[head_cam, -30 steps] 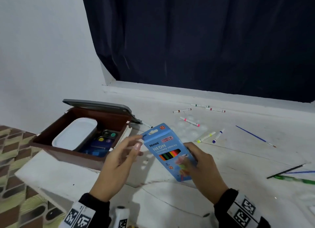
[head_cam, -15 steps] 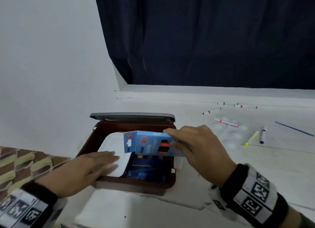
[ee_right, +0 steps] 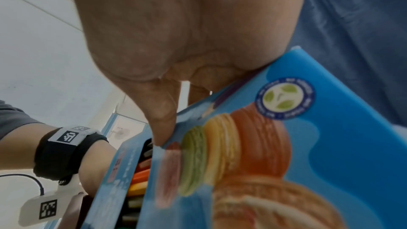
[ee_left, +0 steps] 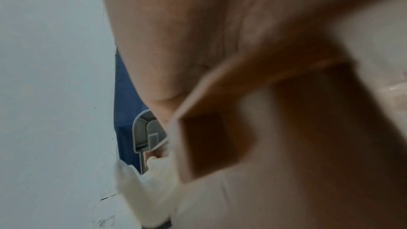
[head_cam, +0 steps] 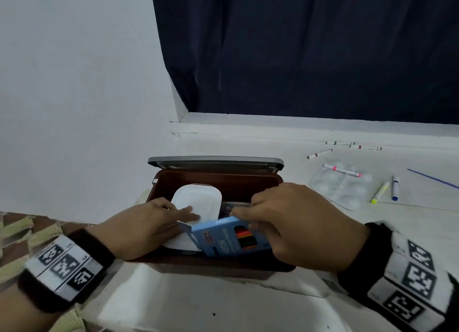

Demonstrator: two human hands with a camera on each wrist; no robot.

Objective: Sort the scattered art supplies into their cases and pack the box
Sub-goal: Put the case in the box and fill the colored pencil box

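Counter [head_cam: 248, 307] first: a white painted slab, scuffed and matte, with a white wall on its left and a dark navy curtain [head_cam: 310, 58] hanging in soft folds along its back edge. Near the counter's left end sits the brown storage box [head_cam: 218, 176], a hard, smooth-walled tub with rounded corners, its grey lid [head_cam: 215, 162] hinged up at the back so both hands can reach in.

Inside on the left lies a white oval case [head_cam: 198, 197], glossy plastic with a raised rim. The left hand [head_cam: 146, 230] lies flat on it, fingers straight and pressing rather than gripping; that looks meant to hold the case aside and make room. The left wrist view is too blurred to add more.

The right hand [head_cam: 300, 227] grips the blue pencil carton [head_cam: 223, 237], thumb on one broad face and fingers curled over the top edge. The carton is thin printed card, flat and rectangular, with a cut-out window showing orange, red and green pencils. It is tilted on its long edge over the box's front right part, partly inside; I judge it is being slid down beside the white case.

At the counter's right side, well apart from the box, lies a clear plastic paint palette [head_cam: 342, 190] with shallow round wells. A pink-banded marker [head_cam: 342, 170] lies across it, a yellow marker [head_cam: 379, 192] and a blue marker [head_cam: 395, 188] just beside it, and more markers [head_cam: 352, 145] near the back edge, all still to be sorted.
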